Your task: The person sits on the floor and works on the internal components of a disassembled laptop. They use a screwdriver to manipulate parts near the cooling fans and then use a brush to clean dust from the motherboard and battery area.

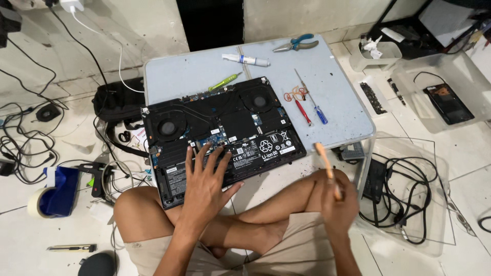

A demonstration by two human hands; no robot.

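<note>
An opened black laptop (230, 122) lies bottom-up on a small light-blue table (337, 97), with two fans, heat pipes and a flat battery showing. My left hand (206, 186) rests flat on the battery area near the laptop's front edge, fingers spread. My right hand (337, 202) is raised off the table to the right and grips a thin brush with a pale wooden handle (325, 166), its tip pointing up and away from me. My crossed bare legs are under the laptop's near edge.
On the table lie a red screwdriver (303, 111), a blue screwdriver (319, 113), blue-handled pliers (296, 44), a white tube (246, 60) and a green pen-like tool (224, 82). Cables and a charger (396, 189) lie on the floor at right; a tape roll (38, 202) and glue gun (94, 176) at left.
</note>
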